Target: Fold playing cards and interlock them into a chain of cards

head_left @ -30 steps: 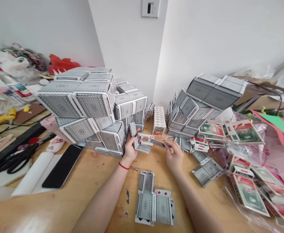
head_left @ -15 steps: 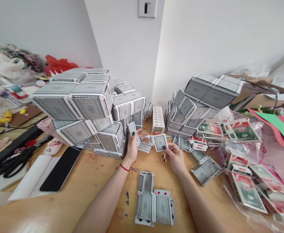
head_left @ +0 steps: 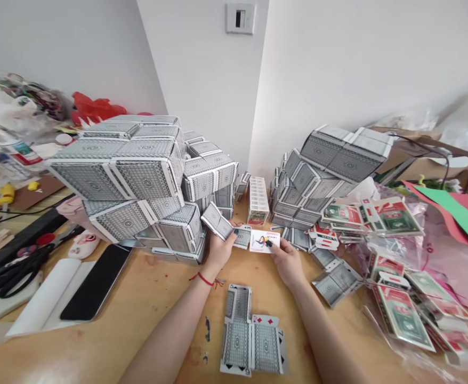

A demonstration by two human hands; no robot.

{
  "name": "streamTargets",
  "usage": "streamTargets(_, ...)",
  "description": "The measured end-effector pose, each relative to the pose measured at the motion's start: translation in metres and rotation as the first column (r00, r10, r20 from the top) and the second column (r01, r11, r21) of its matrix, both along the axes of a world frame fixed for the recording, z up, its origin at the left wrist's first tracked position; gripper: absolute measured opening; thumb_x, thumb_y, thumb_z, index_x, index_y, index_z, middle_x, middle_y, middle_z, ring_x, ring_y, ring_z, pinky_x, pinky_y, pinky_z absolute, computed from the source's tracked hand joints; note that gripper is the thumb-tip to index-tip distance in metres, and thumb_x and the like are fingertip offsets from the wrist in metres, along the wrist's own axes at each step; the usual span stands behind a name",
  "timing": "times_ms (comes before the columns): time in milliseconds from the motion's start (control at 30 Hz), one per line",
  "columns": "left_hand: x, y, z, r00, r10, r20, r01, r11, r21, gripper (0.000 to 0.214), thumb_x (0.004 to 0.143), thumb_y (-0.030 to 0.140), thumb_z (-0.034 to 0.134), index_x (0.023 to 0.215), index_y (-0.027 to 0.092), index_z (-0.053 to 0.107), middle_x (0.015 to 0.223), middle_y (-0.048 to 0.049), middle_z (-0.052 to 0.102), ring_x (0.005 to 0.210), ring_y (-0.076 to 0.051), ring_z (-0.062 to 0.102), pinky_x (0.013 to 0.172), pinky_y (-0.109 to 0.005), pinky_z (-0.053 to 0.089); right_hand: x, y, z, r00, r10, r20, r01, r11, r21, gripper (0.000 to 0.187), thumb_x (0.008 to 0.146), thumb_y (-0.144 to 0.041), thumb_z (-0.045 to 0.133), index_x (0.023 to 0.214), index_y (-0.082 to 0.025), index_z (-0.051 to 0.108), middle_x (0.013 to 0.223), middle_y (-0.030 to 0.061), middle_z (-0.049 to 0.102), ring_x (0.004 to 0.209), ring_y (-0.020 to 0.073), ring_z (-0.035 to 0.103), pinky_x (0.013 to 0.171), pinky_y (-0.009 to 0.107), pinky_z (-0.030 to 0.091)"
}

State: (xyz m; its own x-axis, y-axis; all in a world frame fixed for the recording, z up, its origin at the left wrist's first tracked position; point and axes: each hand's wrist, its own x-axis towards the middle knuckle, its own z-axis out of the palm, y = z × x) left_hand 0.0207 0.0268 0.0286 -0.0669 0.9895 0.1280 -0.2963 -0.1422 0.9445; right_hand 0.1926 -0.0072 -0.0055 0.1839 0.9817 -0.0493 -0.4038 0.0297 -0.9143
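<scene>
My left hand (head_left: 218,252), with a red string on its wrist, is closed on a folded piece of playing cards (head_left: 217,220), grey patterned backs outward. Pinched in my right hand (head_left: 289,262) is a joker card (head_left: 260,241), its white printed face showing. Between the hands, a flat card piece (head_left: 242,238) extends beside the left fingertips; whether it joins the folded piece I cannot tell. Nearer me on the table lie joined playing cards (head_left: 237,341), mostly backs up, with a few faces peeking out at the edges.
Large structures of folded cards stand at left (head_left: 146,176) and right (head_left: 338,152). A stack of card boxes (head_left: 258,200) stands between them. Torn card boxes (head_left: 404,314) and plastic wrap cover the right side. A phone (head_left: 94,285) and black scissors (head_left: 24,272) lie at left.
The card in my right hand has turned from its patterned back to its joker face. My left hand has tilted the folded cards over toward the right.
</scene>
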Motion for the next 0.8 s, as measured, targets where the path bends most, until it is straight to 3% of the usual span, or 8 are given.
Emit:
streamTargets(100,0.002,0.0,-0.001,1.0,0.024,-0.001,-0.024,1.0,-0.003,0.027,0.065,0.012,0.058,0.09,0.018,0.052,0.089,-0.0039,0.06,0.098,-0.018,0.054,0.091,-0.033,0.035,-0.001,-0.002,0.005,0.998,0.032,-0.06,-0.034,0.999,-0.026,0.025,0.066,-0.03,0.064,0.087,-0.019,0.056,0.064,-0.0019,0.062,0.044,0.0101,0.053,0.037,0.021,0.041)
streamTargets(200,0.003,0.001,-0.005,0.996,0.057,-0.064,-0.054,0.998,0.04,0.027,0.067,0.015,0.057,0.092,0.02,0.052,0.091,-0.0036,0.059,0.097,-0.018,0.054,0.091,-0.033,0.035,-0.003,-0.006,0.009,0.993,0.106,-0.051,-0.108,0.993,-0.043,0.025,0.07,-0.033,0.061,0.089,-0.02,0.05,0.047,-0.0069,0.053,0.033,0.0085,0.046,0.027,0.017,0.031)
streamTargets(367,0.002,0.004,-0.012,0.981,0.111,-0.16,-0.098,0.992,0.086,0.023,0.067,0.018,0.057,0.089,0.02,0.053,0.094,-0.0045,0.056,0.099,-0.018,0.051,0.091,-0.032,0.035,-0.007,-0.008,0.01,0.987,0.151,0.054,-0.153,0.988,0.025,0.025,0.075,-0.037,0.055,0.087,-0.019,0.043,0.053,-0.0029,0.06,0.033,0.0085,0.048,0.029,0.017,0.035)
streamTargets(533,0.001,0.006,-0.015,0.955,0.157,-0.25,-0.11,0.975,0.191,0.022,0.072,0.019,0.053,0.093,0.02,0.051,0.095,-0.0059,0.055,0.097,-0.018,0.052,0.091,-0.033,0.036,-0.011,-0.008,0.01,0.977,0.212,0.011,-0.212,0.977,0.02,0.027,0.076,-0.038,0.055,0.088,-0.019,0.04,0.059,0.0,0.064,0.036,0.0101,0.053,0.033,0.019,0.04)
streamTargets(700,-0.003,0.007,-0.019,0.821,0.326,-0.47,-0.122,0.902,0.413,0.014,0.076,0.017,0.045,0.09,0.017,0.049,0.101,-0.0086,0.051,0.104,-0.019,0.046,0.097,-0.038,0.029,-0.017,-0.011,0.011,0.934,0.357,-0.011,-0.358,0.934,-0.012,0.028,0.075,-0.04,0.055,0.085,-0.019,0.04,0.061,0.0009,0.064,0.041,0.0113,0.056,0.036,0.02,0.042)
streamTargets(800,-0.004,0.008,-0.024,0.791,0.325,-0.518,-0.084,0.896,0.435,0.017,0.079,0.016,0.04,0.096,0.016,0.045,0.104,-0.0099,0.049,0.102,-0.019,0.047,0.094,-0.038,0.033,-0.016,-0.011,0.008,0.937,0.348,-0.021,-0.348,0.937,-0.012,0.027,0.075,-0.039,0.056,0.084,-0.019,0.04,0.06,0.0,0.063,0.04,0.0108,0.055,0.036,0.019,0.041)
